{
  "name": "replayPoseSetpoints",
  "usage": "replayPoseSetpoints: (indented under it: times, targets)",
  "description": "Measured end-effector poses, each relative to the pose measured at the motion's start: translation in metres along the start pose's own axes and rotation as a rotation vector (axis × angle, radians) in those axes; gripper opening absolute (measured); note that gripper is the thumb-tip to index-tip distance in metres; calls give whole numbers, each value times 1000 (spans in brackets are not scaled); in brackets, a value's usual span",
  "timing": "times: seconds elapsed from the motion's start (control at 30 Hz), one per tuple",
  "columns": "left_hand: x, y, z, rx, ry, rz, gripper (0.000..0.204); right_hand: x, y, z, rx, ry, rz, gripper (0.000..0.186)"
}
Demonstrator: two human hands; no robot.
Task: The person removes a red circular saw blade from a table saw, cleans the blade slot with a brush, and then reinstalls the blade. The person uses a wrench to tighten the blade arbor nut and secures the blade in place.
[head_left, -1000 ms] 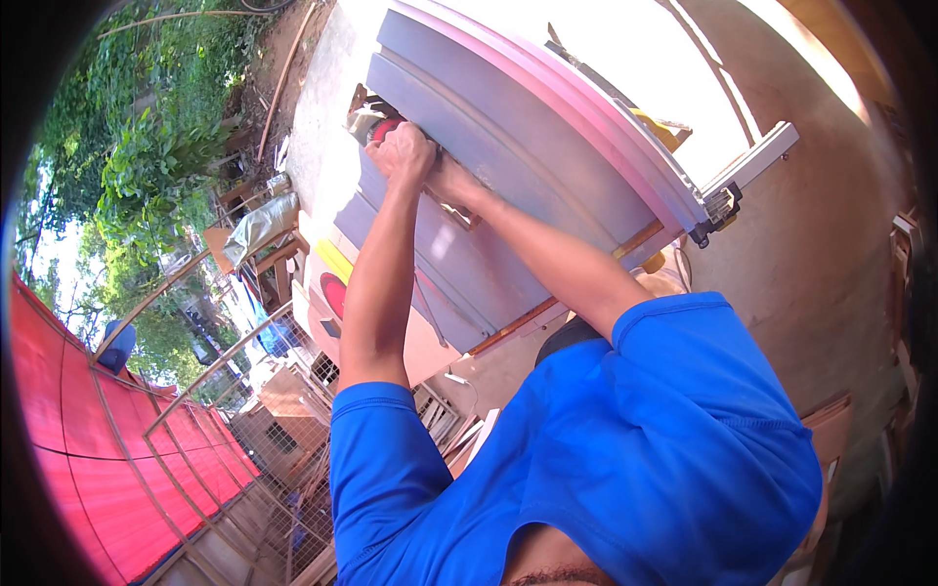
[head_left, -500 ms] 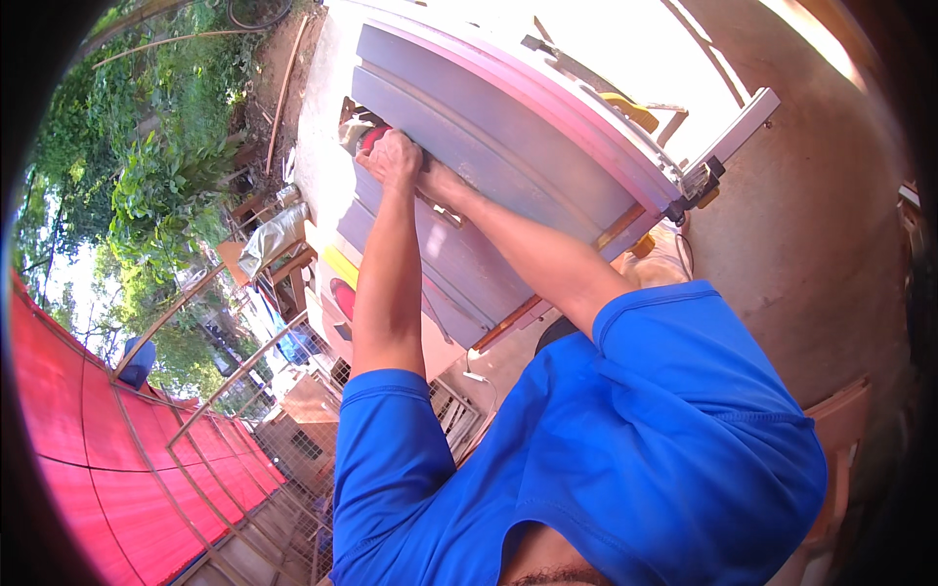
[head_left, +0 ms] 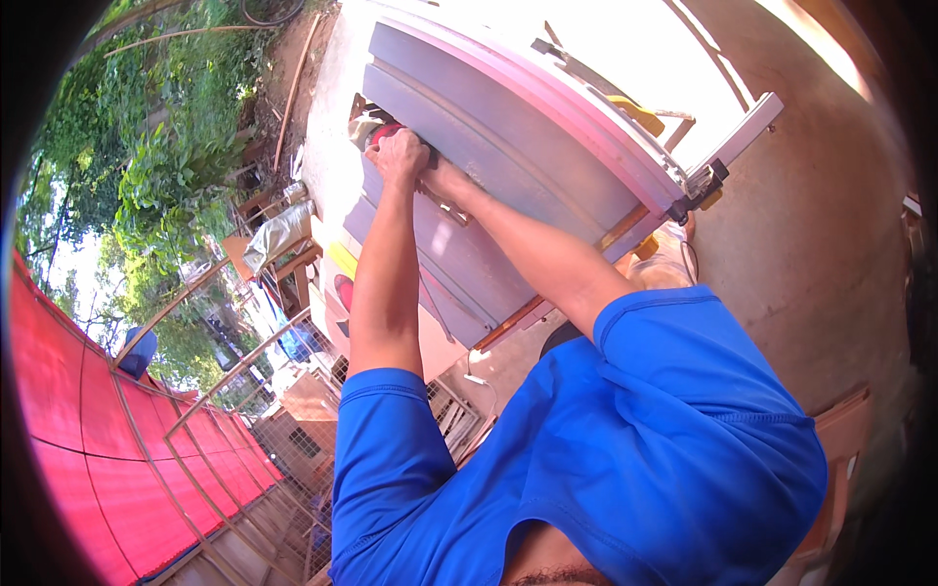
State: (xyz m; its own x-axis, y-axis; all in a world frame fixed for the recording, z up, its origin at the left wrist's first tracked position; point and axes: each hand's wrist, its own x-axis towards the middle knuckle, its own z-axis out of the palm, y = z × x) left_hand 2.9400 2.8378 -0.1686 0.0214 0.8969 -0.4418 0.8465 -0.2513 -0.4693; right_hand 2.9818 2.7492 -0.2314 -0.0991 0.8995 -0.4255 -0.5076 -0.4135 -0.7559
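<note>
Both my arms stretch forward over the grey grooved metal top of what looks like a table saw. My left hand is closed around a red rounded thing near the left end of the top, its kind hidden by the fingers. A pale piece shows just beyond it. Close beside the left hand, my right hand is bent with its fingers curled. The left hand partly covers it, and what it grips cannot be made out. A narrow slot in the top lies by the right wrist.
A pink-tinted rail edges the top, with a light metal bar jutting out at right. A yellow part sits behind the rail. At left are a wire mesh fence, red sheeting and a grey-white cloth.
The whole view has shifted slightly, so the metal top sits a little further right. Both hands stay together by the red thing, in almost the same pose.
</note>
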Motion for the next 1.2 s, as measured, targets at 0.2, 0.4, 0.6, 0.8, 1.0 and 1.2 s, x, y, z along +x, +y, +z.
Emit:
replayPoseSetpoints:
  times: [0.2,0.4,0.6,0.8,1.0,1.2]
  targets:
    - [-1,2,-7,15,-63,29,33,-18,-22,-8,63,2,-13,53]
    - [1,-1,-5,3,-61,48,35,-20,-14,-4,93,74,-66,55]
    - [17,-9,8,-9,-109,64,36,-18,-12,-4,49,90,-86,55]
    - [24,-14,14,22,-211,154,36,-24,-20,-2,71,122,-70,55]
    - [12,-9,-2,183,-174,272,44,-2,6,1,76,95,-52,61]
    - [8,-17,-6,174,-200,386,45,3,23,6,-51,125,-90,76]
